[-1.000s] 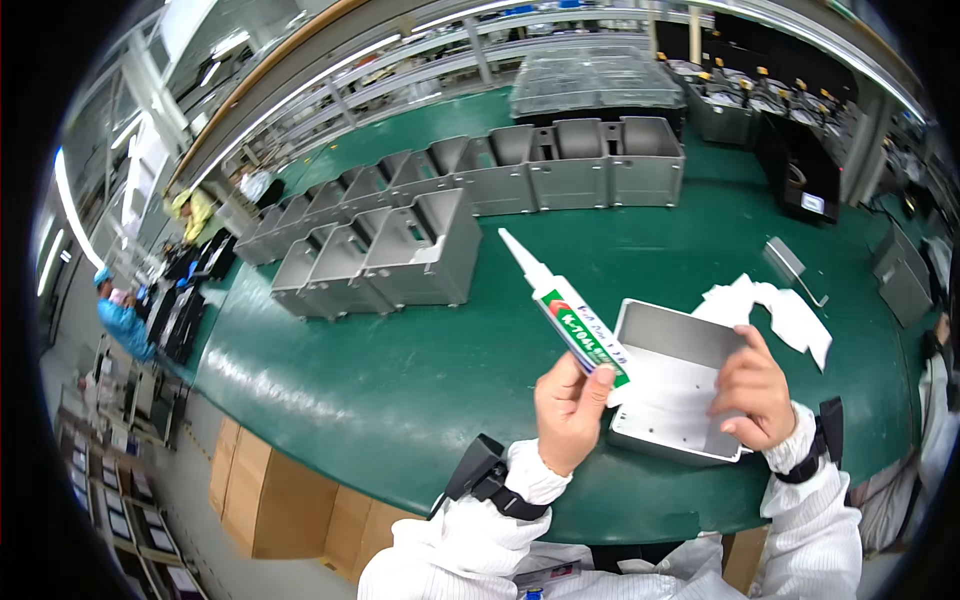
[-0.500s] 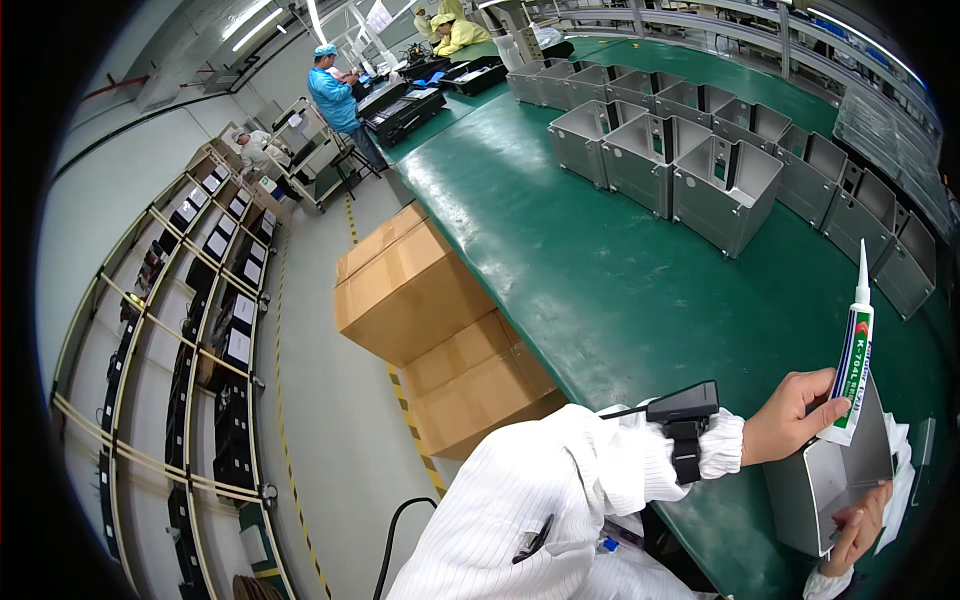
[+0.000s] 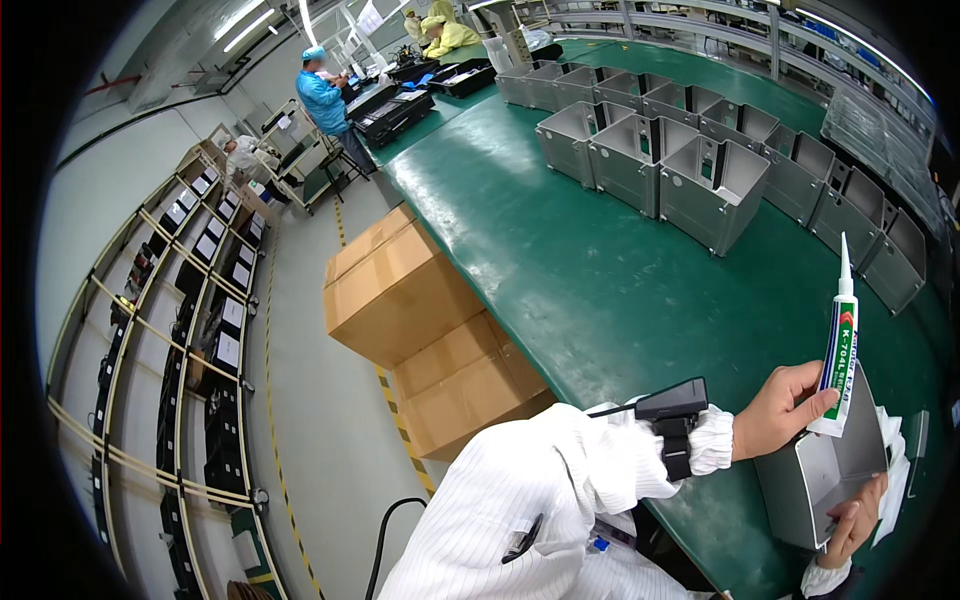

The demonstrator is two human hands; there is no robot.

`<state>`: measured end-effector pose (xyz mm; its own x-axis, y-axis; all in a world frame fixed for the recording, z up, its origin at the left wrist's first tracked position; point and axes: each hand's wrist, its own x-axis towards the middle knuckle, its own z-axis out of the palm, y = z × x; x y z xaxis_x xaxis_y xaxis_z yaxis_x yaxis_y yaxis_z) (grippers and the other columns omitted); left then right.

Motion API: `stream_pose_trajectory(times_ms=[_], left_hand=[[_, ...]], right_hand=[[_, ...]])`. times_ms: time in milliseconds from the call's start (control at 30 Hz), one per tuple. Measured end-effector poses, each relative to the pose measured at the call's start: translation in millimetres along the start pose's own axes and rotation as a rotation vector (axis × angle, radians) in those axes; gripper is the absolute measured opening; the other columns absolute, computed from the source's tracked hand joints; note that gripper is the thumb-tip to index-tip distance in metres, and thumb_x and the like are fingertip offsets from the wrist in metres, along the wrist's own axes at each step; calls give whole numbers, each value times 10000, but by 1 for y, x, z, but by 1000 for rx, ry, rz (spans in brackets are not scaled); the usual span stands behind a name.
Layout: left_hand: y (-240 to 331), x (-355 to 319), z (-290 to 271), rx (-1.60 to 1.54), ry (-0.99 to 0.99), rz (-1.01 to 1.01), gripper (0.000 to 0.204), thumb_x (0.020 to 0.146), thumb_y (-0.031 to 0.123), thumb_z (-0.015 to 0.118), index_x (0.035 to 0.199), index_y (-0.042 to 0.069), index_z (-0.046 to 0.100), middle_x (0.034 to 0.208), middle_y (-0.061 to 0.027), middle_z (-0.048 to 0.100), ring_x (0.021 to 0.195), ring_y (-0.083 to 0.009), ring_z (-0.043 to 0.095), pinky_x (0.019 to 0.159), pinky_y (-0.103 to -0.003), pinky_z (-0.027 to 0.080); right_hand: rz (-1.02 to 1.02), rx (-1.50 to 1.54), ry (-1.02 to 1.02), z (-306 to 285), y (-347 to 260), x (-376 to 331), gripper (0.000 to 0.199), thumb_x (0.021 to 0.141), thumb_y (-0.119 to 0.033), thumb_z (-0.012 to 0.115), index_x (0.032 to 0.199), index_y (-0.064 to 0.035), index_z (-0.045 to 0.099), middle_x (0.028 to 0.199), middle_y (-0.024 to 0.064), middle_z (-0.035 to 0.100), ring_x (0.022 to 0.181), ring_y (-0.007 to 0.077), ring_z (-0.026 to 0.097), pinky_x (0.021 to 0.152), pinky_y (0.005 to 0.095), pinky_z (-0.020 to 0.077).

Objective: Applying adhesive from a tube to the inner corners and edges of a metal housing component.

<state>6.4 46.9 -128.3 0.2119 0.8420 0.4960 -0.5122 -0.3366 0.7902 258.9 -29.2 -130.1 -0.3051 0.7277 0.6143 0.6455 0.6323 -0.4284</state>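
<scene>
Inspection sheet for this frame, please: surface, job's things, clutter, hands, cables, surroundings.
Surface: green bench top, mostly bare near the person.
Job's things: white tube with green label and long nozzle, upright; grey metal housing, open side up.
Clutter: white sheet under the housing; rows of grey metal boxes farther along the bench.
Hands: left hand grips the tube; right hand holds the housing's lower edge. Black device on a band at the left wrist.
Cables: one black cable by the floor.
Surroundings: cardboard boxes on the floor, shelf racks at left, other workers far off.
</scene>
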Motion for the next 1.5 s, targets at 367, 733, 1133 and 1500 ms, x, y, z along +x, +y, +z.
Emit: stream_pose_trajectory(times_ms=[367,733,1133,1500], left_hand=[[7,-2,-1,-18,19,-65,186,996,182,573,970,-3,575,788,24,569,689,-26,460,586,-214,386],[6,-2,1,-5,51,-78,183,993,186,582,958,7,573,751,43,547,646,-8,431,544,-210,353],[5,-2,1,60,51,-22,213,997,210,576,959,0,574,741,41,534,644,-13,425,543,-212,354],[5,-4,-4,67,-21,-95,211,1015,197,551,1061,-5,591,897,34,585,779,-23,486,682,-195,413]], right_hand=[[-24,-38,105,8,-3,-2,446,1001,-189,350,616,-9,485,648,141,464,819,337,520,1109,556,251],[-5,19,97,7,-17,8,425,955,-206,416,586,-34,534,576,87,437,714,278,488,1052,516,305],[-15,39,82,5,-17,10,405,948,-184,420,591,-32,537,588,93,445,708,285,483,1025,513,318],[-21,59,86,5,-17,10,396,941,-190,434,594,-39,552,583,79,434,688,268,457,994,493,328]])
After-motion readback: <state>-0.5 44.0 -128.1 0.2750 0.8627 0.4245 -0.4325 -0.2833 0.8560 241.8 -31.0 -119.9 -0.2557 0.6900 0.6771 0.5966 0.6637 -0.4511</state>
